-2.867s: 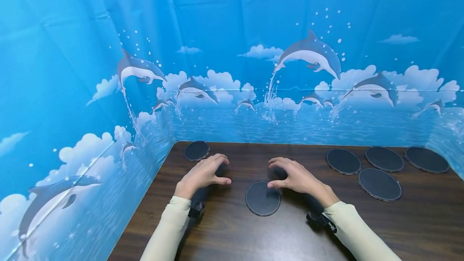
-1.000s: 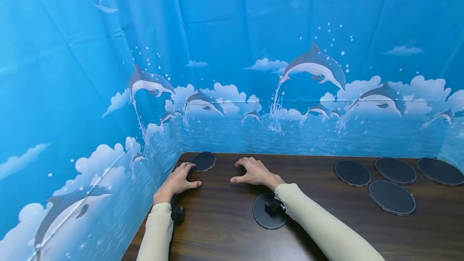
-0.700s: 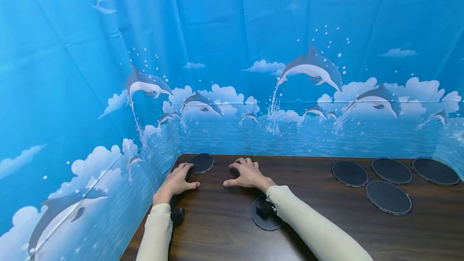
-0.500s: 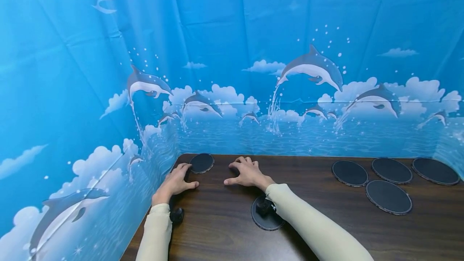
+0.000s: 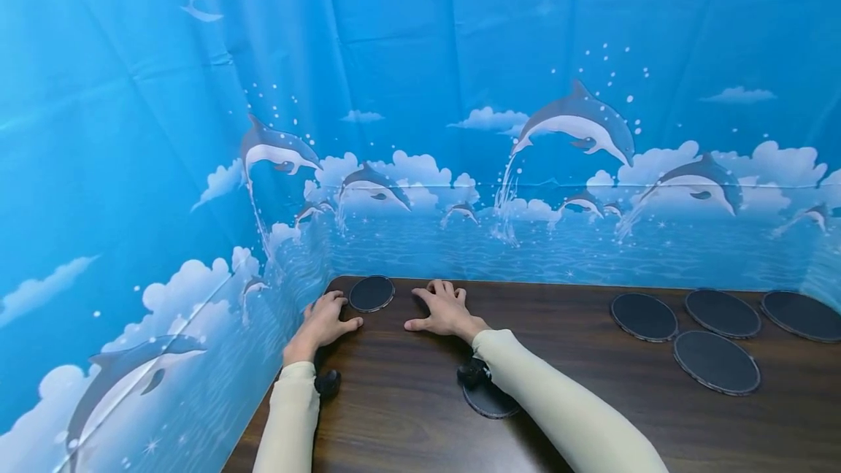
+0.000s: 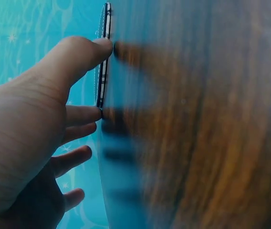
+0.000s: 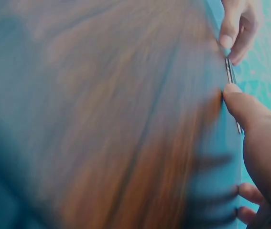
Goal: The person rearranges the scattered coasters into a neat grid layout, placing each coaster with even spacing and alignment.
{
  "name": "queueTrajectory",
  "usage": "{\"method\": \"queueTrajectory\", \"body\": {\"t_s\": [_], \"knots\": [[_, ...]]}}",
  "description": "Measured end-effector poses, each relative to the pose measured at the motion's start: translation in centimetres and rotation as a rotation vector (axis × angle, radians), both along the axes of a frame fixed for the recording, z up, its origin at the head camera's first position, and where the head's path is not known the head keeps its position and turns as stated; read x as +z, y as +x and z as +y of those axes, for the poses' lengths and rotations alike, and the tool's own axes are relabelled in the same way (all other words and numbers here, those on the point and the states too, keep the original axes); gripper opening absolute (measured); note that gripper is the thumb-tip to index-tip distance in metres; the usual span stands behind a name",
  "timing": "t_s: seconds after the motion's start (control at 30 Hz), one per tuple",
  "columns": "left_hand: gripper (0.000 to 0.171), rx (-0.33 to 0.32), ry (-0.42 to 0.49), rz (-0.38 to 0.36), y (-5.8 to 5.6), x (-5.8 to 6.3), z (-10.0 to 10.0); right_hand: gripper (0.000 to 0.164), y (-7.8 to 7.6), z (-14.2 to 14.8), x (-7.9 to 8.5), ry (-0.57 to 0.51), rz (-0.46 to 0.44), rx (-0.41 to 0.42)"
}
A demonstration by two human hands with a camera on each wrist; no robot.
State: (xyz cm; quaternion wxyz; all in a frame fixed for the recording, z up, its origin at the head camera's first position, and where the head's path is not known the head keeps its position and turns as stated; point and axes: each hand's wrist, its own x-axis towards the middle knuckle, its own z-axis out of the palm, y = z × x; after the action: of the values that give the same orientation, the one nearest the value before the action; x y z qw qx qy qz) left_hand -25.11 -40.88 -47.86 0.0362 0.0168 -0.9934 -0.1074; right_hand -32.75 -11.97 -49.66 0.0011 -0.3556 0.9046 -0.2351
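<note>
A flat round black disc (image 5: 371,293) with a pale stitched-looking rim lies at the table's far left corner. My left hand (image 5: 324,322) is on its left side, fingertips close to the rim and thumb apart from the fingers. To the disc's right stands my right hand (image 5: 444,311), fingers spread and slightly bent, with a gap of bare wood between. Nothing is held in either hand. In the left wrist view the disc (image 6: 103,71) is seen edge-on behind the thumb and index finger. Below my right wrist lies a second black disc (image 5: 489,401), partly hidden by the wrist camera and sleeve.
Several more black discs lie at the right: one at the front (image 5: 717,362) and a back row with a left disc (image 5: 644,317), a middle disc (image 5: 723,313) and a right disc (image 5: 803,314). A dolphin-print curtain (image 5: 420,122) borders the dark wooden table (image 5: 388,414).
Both hands have moved left and forward from the table's middle to either side of the far-left disc. Lately the right hand edged slightly forward. The discs keep their places on the table.
</note>
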Motion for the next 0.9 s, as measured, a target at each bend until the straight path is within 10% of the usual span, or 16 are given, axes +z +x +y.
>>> {"method": "queueTrajectory", "body": {"t_s": [0.9], "knots": [[0.06,0.028,0.067,0.048,-1.0,-0.1,-0.2,0.066,-1.6,-4.7,0.0,0.111,0.043,-0.141]]}}
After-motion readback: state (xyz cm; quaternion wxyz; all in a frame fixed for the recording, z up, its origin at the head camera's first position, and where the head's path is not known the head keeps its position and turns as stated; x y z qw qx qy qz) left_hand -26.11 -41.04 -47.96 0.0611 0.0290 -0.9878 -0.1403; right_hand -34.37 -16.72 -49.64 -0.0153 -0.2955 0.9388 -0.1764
